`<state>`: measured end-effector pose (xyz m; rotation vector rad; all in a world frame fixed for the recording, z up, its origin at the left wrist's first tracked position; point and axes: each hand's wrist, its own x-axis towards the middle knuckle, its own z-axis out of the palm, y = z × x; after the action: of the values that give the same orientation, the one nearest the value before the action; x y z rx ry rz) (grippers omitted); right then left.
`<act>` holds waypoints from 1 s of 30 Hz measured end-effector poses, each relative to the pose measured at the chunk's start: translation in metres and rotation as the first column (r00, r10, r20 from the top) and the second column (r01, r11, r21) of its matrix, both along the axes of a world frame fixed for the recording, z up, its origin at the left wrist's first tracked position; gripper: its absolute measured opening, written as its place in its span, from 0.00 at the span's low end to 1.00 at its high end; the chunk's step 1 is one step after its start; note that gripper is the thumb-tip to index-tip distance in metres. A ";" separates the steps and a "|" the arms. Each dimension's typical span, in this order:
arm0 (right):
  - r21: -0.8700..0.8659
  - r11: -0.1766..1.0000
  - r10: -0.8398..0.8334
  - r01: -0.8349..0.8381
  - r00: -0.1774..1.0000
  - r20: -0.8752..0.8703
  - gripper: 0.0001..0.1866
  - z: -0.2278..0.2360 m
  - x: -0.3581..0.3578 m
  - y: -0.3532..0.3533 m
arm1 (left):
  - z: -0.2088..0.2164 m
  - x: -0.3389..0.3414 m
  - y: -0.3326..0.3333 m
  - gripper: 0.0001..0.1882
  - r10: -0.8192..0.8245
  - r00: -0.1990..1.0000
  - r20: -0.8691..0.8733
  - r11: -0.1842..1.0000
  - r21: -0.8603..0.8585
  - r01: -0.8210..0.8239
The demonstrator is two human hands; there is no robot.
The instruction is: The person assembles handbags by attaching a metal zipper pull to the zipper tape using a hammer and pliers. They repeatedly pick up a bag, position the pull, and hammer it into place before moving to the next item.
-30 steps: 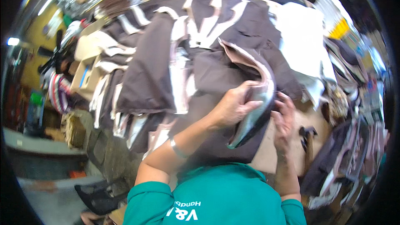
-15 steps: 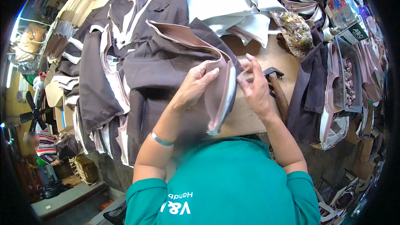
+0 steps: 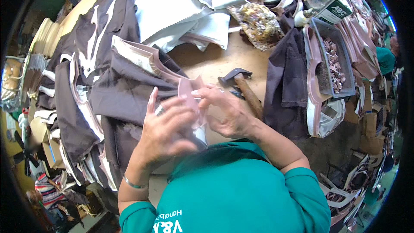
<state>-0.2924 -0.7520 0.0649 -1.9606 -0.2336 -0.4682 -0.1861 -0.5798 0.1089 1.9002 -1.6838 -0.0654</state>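
A dark brown fabric piece (image 3: 129,88) with a pink leather-like band (image 3: 186,87) lies on the table in front of me. My right hand (image 3: 230,111) pinches the upper part of the band between thumb and fingers. Beside it, my left hand (image 3: 169,125) is raised over the band's lower part, its fingers spread and smeared by motion. A ring and a bracelet show on that arm. The hands partly hide the band's lower end. Just beyond my right hand lies a hammer (image 3: 249,92) with a wooden handle and dark head.
White sheets (image 3: 177,4) are heaped at the back, next to a clear bag of small bits (image 3: 261,23). To the right are another brown and pink piece (image 3: 286,90) and a grey bin of scraps (image 3: 314,30). More brown pieces (image 3: 71,103) hang at the left. Other people are at both sides.
My view has swung right. My left hand has let go of the pink band and spread its fingers, while my right hand now pinches the band nearer my body.
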 end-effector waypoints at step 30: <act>-0.724 0.623 -0.584 0.296 0.792 -0.179 0.27 -0.074 -0.039 -0.034 | -0.017 0.016 -0.058 0.08 0.270 0.717 -0.643 0.944 0.322 -0.068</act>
<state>-0.3315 -0.7857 -0.0087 -2.8021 0.4543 -0.2971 -0.1704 -0.6383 0.0914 1.8800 -1.0154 -0.8673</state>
